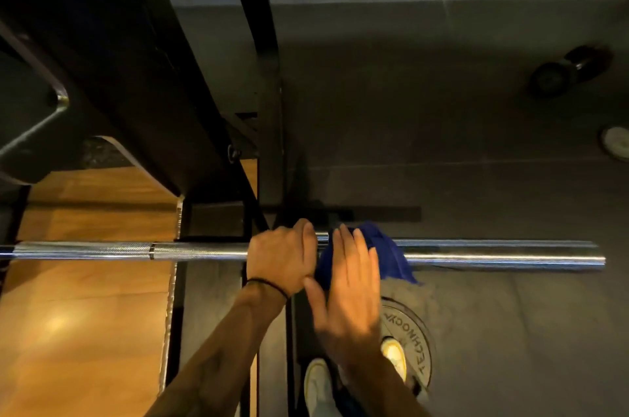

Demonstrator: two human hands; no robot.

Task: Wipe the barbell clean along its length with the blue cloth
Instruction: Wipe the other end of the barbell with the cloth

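1. The left hand [279, 256] curls over the bar [493, 251], gripping it just left of the cloth [384, 256].
2. The right hand [350, 287] lies flat, fingers straight, on the blue cloth draped over the bar.
3. The bar runs left to right.
4. A plate [413, 345] lies on the floor [510, 331], near right.

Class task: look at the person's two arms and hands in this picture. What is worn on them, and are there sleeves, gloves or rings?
Both forearms are bare, with no sleeves in view. The left hand has a thin dark band around its wrist. The right hand shows no gloves or wristband; it is blurred, so small rings cannot be ruled out.
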